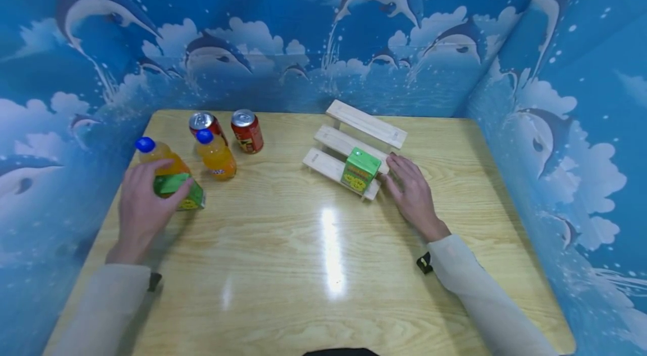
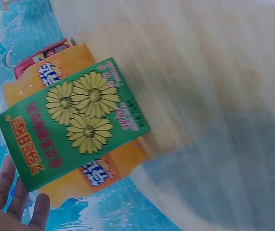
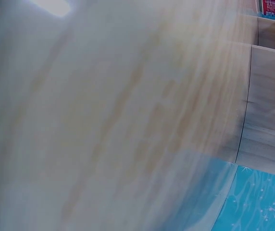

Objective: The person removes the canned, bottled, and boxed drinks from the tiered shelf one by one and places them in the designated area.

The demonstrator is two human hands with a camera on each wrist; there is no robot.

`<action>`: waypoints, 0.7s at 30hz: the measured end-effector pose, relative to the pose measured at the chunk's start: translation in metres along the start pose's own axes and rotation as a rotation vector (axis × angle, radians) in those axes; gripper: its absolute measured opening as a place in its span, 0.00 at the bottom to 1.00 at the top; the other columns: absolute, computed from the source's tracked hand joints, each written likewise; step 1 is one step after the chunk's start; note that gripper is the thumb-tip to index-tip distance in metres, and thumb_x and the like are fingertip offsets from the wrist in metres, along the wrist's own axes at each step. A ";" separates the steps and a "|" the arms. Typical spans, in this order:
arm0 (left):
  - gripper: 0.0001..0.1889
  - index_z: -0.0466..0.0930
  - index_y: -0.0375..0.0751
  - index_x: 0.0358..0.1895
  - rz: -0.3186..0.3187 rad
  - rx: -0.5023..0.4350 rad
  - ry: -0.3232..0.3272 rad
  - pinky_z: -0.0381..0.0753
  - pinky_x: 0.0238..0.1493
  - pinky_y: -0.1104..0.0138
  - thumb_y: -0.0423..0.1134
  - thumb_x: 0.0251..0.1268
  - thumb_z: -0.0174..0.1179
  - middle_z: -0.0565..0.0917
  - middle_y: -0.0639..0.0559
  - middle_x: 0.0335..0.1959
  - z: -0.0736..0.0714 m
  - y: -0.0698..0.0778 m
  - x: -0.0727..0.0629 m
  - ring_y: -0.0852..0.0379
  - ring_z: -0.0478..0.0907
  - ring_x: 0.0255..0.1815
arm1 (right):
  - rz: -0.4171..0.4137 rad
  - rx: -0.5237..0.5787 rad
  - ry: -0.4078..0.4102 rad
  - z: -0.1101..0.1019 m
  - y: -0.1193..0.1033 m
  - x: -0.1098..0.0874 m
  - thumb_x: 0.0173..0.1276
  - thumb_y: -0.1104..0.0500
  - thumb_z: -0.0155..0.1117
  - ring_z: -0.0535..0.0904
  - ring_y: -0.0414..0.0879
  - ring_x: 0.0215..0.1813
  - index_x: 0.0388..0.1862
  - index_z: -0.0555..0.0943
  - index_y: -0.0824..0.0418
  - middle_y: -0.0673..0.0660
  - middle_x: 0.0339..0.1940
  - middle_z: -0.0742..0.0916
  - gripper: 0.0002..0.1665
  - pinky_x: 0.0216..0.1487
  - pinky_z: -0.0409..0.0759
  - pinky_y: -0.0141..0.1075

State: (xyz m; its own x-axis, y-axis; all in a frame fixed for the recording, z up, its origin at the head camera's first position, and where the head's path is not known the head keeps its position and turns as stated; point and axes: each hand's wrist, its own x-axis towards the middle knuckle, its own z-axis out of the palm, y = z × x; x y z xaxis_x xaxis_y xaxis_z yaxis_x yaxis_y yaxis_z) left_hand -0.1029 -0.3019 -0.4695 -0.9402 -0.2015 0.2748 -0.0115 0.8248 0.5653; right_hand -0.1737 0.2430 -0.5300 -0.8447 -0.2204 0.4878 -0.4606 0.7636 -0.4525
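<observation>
In the head view my left hand (image 1: 144, 199) arches over a green drink carton (image 1: 191, 196) on the table's left side, thumb and fingers spread about its top. The left wrist view shows the carton's yellow flower print (image 2: 87, 108), with fingers (image 2: 18, 199) fairly straight by its top end. An orange soda bottle (image 1: 172, 159) stands close behind this carton. My right hand (image 1: 411, 193) lies against the right end of a three-step wooden rack (image 1: 349, 142), fingers extended. Another green carton (image 1: 361, 169) stands on the lowest step. The right wrist view shows the rack's side panel (image 3: 262, 106) and partial fingertips.
A second orange soda bottle (image 1: 217, 156) stands right of the first. Two red cans (image 1: 247, 134) are at the back left, one partly behind a bottle. Dolphin-printed cloth (image 1: 283, 24) walls the wooden table (image 1: 273, 243) at the back and sides.
</observation>
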 end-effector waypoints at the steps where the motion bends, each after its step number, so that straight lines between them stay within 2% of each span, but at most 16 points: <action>1: 0.31 0.77 0.35 0.71 0.005 0.000 0.003 0.68 0.65 0.35 0.50 0.74 0.71 0.77 0.30 0.70 0.000 0.001 0.001 0.32 0.67 0.70 | 0.001 0.000 0.000 0.000 0.000 0.000 0.76 0.62 0.73 0.77 0.64 0.78 0.73 0.80 0.68 0.66 0.76 0.82 0.29 0.80 0.74 0.60; 5: 0.30 0.78 0.36 0.70 0.022 -0.002 0.012 0.68 0.68 0.34 0.49 0.74 0.71 0.79 0.31 0.70 -0.002 0.009 0.005 0.33 0.68 0.71 | 0.006 0.001 -0.004 0.000 0.000 0.000 0.76 0.62 0.73 0.76 0.64 0.78 0.73 0.80 0.68 0.65 0.77 0.82 0.29 0.80 0.73 0.60; 9: 0.28 0.79 0.36 0.70 0.050 -0.009 0.024 0.64 0.80 0.35 0.46 0.73 0.72 0.80 0.33 0.70 -0.003 0.018 0.010 0.32 0.68 0.74 | 0.010 0.000 -0.010 -0.001 -0.001 0.000 0.77 0.62 0.72 0.76 0.64 0.79 0.73 0.80 0.67 0.65 0.77 0.81 0.29 0.81 0.73 0.60; 12: 0.27 0.79 0.37 0.69 0.068 -0.012 0.020 0.60 0.84 0.35 0.45 0.73 0.73 0.80 0.33 0.70 -0.004 0.026 0.013 0.32 0.68 0.76 | 0.011 -0.003 -0.013 -0.001 -0.001 0.000 0.77 0.62 0.72 0.76 0.64 0.79 0.74 0.80 0.67 0.65 0.77 0.81 0.29 0.81 0.73 0.60; 16: 0.26 0.80 0.37 0.68 0.096 -0.029 0.015 0.68 0.76 0.35 0.43 0.73 0.74 0.82 0.35 0.67 -0.003 0.038 0.018 0.34 0.71 0.71 | 0.010 -0.007 -0.014 -0.001 0.000 0.000 0.77 0.61 0.72 0.76 0.64 0.79 0.73 0.80 0.67 0.65 0.77 0.81 0.29 0.81 0.73 0.60; 21: 0.26 0.81 0.36 0.68 0.176 -0.069 0.027 0.71 0.69 0.35 0.42 0.72 0.74 0.83 0.34 0.65 0.001 0.049 0.023 0.34 0.72 0.67 | 0.005 -0.009 -0.012 -0.001 0.000 0.000 0.77 0.61 0.73 0.77 0.64 0.78 0.73 0.80 0.67 0.65 0.77 0.81 0.29 0.80 0.73 0.59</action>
State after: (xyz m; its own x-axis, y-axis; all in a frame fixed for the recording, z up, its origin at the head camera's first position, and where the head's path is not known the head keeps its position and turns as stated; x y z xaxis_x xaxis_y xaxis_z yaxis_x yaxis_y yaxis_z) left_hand -0.1259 -0.2655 -0.4364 -0.9162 -0.0718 0.3943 0.1768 0.8104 0.5585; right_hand -0.1737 0.2434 -0.5291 -0.8500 -0.2241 0.4768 -0.4544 0.7699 -0.4481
